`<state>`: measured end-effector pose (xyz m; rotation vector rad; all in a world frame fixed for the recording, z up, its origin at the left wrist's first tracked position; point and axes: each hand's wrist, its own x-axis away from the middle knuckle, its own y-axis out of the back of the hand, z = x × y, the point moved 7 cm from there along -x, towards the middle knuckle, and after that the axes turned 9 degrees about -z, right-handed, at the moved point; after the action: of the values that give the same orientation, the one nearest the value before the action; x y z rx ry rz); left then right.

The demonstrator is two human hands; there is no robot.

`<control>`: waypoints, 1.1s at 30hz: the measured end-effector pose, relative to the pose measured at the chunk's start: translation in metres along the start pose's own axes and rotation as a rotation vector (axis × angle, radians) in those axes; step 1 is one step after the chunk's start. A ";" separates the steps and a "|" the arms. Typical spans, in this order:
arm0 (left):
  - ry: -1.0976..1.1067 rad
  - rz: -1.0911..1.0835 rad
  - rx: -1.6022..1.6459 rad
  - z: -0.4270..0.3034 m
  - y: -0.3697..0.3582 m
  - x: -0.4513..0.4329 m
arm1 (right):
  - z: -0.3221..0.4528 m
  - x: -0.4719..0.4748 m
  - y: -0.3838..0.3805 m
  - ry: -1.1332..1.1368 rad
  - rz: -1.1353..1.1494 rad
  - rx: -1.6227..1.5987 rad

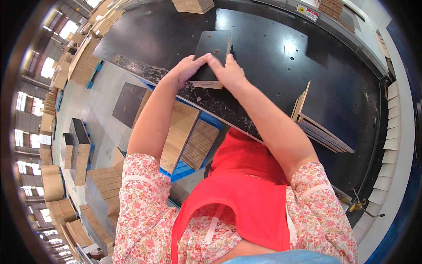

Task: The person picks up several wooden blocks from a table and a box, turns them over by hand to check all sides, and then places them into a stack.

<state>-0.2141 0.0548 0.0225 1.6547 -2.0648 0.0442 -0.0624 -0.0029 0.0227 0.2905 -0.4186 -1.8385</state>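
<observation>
A small stack of dark-faced particle boards lies on the black machine table, near its front edge. My left hand grips the stack's left side. On the opposite side, my right hand has its fingers along the edge. Both thumbs meet on top of the upper board. Raw layered edges show at the stack's near end. Further right on the table, several more dark boards lie in a pile, with a narrow piece tilted against their left end.
Another board stack stands at the table's far side. A yellow-handled air gun hangs at the right corner. Below the front edge, a blue pallet carries wood panels. Board stacks stand on the floor to the left.
</observation>
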 end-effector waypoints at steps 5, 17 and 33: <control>-0.111 -0.007 0.187 -0.005 -0.012 0.010 | 0.002 0.009 0.005 0.236 0.009 -0.525; -0.795 -0.010 0.179 -0.041 -0.056 0.011 | -0.012 0.018 0.070 0.569 -0.190 -0.219; -0.682 0.046 0.406 -0.040 -0.071 0.022 | -0.020 0.004 0.066 0.374 -0.196 -0.300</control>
<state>-0.1381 0.0289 0.0466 2.0675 -2.7392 -0.1094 0.0020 -0.0271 0.0328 0.4692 0.1484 -1.9523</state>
